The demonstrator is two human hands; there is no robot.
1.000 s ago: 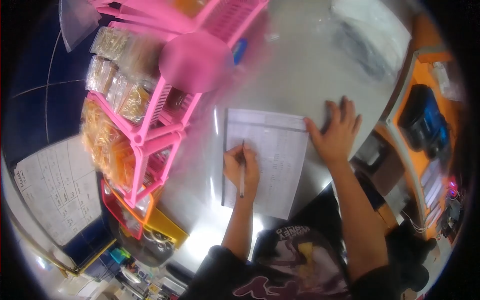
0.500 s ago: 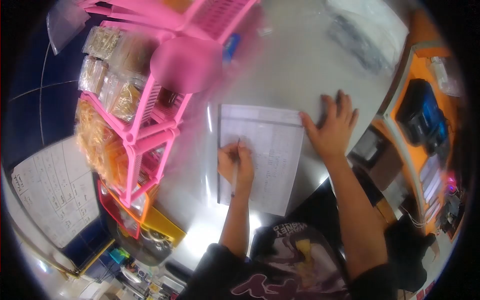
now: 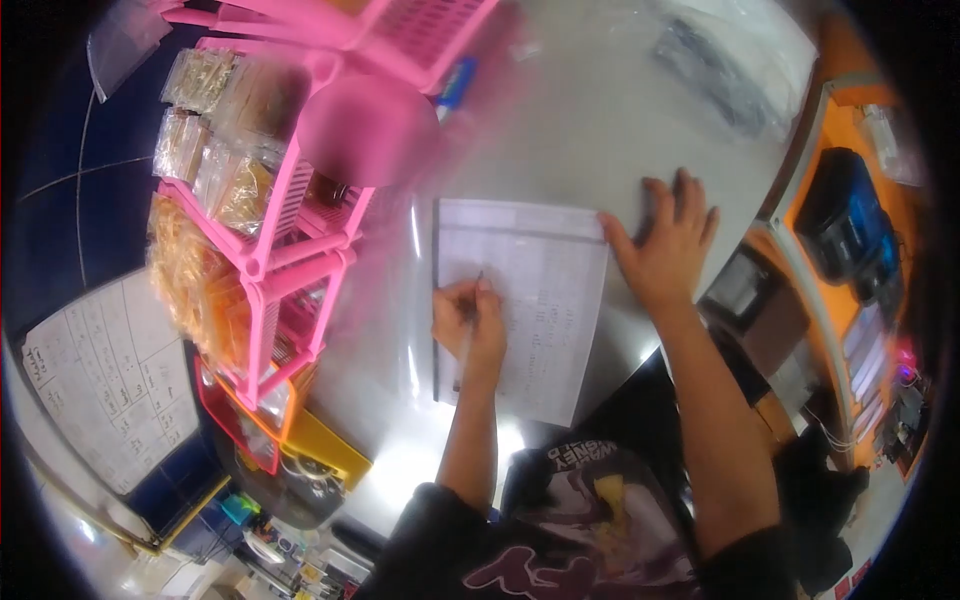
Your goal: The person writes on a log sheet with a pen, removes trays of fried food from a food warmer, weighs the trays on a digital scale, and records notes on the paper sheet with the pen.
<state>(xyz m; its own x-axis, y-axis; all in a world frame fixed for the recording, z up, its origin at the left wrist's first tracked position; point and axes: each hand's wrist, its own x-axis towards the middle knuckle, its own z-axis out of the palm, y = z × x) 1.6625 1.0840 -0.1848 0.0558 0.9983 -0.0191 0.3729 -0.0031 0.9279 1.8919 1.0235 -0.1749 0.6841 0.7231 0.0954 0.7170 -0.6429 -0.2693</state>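
Observation:
A sheet of paper (image 3: 555,270) with a dark line near its top edge and rows of small writing lies on the grey table (image 3: 580,130). My left hand (image 3: 470,325) rests on its left part, fingers closed round a slim pen (image 3: 481,274) whose tip points up and away from me. The tip is over or on the paper; contact cannot be made out. Palm down, my right hand (image 3: 668,240) lies on the table with fingers spread, its thumb at the sheet's top right corner.
Pink stacked baskets (image 3: 300,265) with clear bags of goods (image 3: 195,280) stand at left, beside a blue marker (image 3: 456,84). A clear plastic bag (image 3: 720,75) lies at the far right. Orange shelving (image 3: 810,215) holds a black-and-blue object (image 3: 845,220). A written chart (image 3: 110,380) is at lower left.
The view has shifted slightly, moving the baskets, sheet and both hands a little left and up in the picture. My left hand still grips the pen, and my right hand stays by the sheet's corner.

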